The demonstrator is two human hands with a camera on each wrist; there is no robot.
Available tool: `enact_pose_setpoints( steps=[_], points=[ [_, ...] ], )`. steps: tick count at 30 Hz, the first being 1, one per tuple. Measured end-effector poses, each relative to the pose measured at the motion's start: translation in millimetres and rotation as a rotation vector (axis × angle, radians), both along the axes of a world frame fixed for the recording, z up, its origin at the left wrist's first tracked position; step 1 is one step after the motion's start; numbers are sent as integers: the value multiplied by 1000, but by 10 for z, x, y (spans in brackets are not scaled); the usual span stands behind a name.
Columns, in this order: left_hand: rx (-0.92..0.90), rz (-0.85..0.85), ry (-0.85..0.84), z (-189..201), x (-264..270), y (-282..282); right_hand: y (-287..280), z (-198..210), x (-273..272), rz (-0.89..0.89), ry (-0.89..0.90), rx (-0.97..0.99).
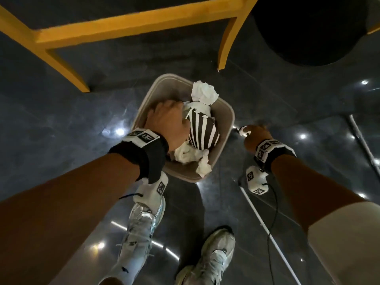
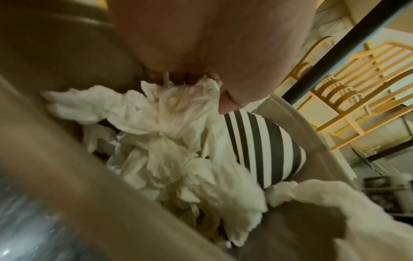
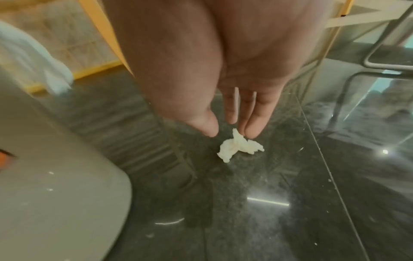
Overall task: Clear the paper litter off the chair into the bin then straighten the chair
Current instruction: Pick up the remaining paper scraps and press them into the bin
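The chair (image 1: 131, 25), yellow-framed, stands on the dark glossy floor (image 1: 61, 112) at the far side of the scene, its legs and crossbars just beyond the bin. To its right a round black shape (image 1: 312, 29) fills the far corner. The bin (image 1: 226, 120), beige with rounded corners, sits on the floor between the chair and the person's two pale shoes (image 1: 141, 229) in the near part of the scene. It is heaped with crumpled white paper (image 2: 161, 123), some of it spilling over the near and far rims, and a dark-and-white striped paper cup (image 1: 202, 130) lies tipped among it.

The left hand (image 1: 166, 122) reaches down into the bin at the left of the cup, its fingers curled into the white paper there; whether they grip it cannot be told. The right hand (image 3: 223, 79) hangs over the floor just right of the bin, fingers straight and slightly parted, thumb apart from them, their tips just at a small white paper scrap (image 3: 239, 147) on the floor.
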State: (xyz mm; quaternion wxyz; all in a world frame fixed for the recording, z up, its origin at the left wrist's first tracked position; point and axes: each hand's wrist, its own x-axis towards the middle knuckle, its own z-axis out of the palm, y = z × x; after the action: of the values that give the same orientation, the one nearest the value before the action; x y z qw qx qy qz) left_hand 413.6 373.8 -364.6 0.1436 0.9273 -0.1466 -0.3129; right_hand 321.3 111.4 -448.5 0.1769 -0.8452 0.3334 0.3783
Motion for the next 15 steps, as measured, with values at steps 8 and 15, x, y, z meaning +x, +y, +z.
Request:
enact_pose_setpoints(
  steps=[8,15],
  points=[
    [-33,5,39,-438,70,46,-53,-833,114,327,87,-40],
    [29,142,144,-110,9,6,160,330,113,-233,-535,-58]
  ],
)
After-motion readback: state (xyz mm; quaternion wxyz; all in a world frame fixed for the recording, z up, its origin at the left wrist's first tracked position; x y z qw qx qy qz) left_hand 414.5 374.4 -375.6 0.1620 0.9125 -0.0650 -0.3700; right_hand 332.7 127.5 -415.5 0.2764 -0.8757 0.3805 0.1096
